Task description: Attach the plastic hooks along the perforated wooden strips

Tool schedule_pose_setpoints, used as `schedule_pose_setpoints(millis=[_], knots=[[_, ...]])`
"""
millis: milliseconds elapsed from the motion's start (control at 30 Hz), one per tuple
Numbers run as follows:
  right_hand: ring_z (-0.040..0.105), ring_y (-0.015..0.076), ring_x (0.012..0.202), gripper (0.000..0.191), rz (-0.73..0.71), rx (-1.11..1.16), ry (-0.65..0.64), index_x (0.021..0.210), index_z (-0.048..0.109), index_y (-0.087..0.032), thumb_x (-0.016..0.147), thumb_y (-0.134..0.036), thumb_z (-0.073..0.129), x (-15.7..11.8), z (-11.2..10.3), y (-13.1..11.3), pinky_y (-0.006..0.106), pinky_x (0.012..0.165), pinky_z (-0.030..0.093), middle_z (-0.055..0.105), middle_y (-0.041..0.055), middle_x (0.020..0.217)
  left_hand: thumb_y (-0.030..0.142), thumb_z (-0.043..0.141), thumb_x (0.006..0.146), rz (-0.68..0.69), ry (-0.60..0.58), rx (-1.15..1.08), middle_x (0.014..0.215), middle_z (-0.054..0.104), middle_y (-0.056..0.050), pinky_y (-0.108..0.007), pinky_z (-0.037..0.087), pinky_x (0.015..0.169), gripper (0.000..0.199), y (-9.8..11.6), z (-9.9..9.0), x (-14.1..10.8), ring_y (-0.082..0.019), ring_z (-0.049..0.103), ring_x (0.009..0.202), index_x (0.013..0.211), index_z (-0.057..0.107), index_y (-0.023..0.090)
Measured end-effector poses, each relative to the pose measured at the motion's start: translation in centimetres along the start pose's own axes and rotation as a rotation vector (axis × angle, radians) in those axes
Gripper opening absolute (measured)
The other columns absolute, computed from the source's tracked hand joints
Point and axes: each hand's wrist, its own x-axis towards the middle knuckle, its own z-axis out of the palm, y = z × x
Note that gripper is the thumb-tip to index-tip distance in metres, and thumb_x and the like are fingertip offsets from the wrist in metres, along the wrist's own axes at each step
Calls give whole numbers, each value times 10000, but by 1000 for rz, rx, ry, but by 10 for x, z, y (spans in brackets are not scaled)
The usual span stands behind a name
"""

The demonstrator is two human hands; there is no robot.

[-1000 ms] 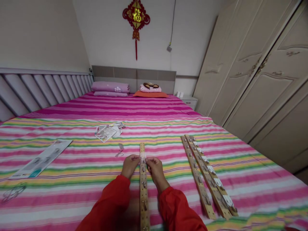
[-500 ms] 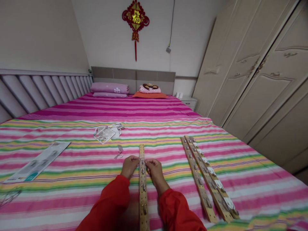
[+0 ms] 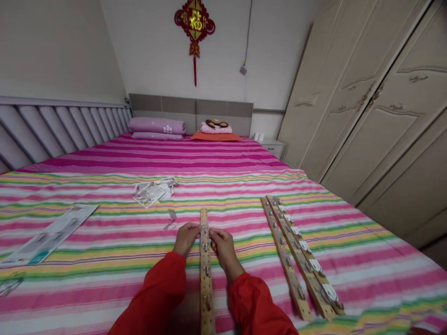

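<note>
A narrow wooden strip (image 3: 206, 288) with holes and several metal hooks lies lengthwise on the striped bedspread in front of me. My left hand (image 3: 186, 238) is at its left edge near the far end, fingers pinched on a small clear hook piece (image 3: 204, 229) on the strip. From the right edge, my right hand (image 3: 223, 247) pinches at the same piece with thumb and index finger. Both sleeves are red. The piece itself is small and partly covered by the fingertips.
Several hook-fitted wooden strips (image 3: 291, 260) lie at the right, some hooks white-backed. Clear packaging (image 3: 152, 191) lies beyond my hands, a small hook (image 3: 171, 220) nearer. A long hook card (image 3: 52, 235) and thin wire (image 3: 10, 284) are at the left.
The whole view has shifted slightly, so things appear a little further left and up. Both hands stay at the same spot on the strip, with only slight finger movement.
</note>
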Motion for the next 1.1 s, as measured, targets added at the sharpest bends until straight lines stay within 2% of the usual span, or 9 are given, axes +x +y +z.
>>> schedule_pose_setpoints(millis=[433, 633, 1100], knots=[[302, 51, 303, 248, 17, -26, 37, 641, 667, -139, 565, -358, 752, 0, 2, 1, 205, 350, 197, 438, -83, 322, 338, 707, 476, 17, 8, -39, 464, 554, 31, -236, 379, 497, 219, -5, 0, -1, -101, 483, 464, 547, 603, 160], [305, 53, 308, 239, 27, -26, 46, 676, 678, -132, 562, -334, 736, -1, 5, -3, 204, 351, 195, 446, -82, 327, 336, 726, 463, 21, 22, -67, 500, 585, 23, -241, 405, 510, 243, -9, 1, 0, -107, 512, 482, 566, 597, 158], [307, 54, 314, 235, 1, -74, 38, 647, 658, -138, 569, -351, 719, 1, 3, 2, 198, 342, 185, 441, -83, 340, 360, 724, 436, 10, 44, -66, 468, 560, 27, -237, 371, 490, 276, -12, 1, 1, -101, 475, 463, 558, 595, 149]])
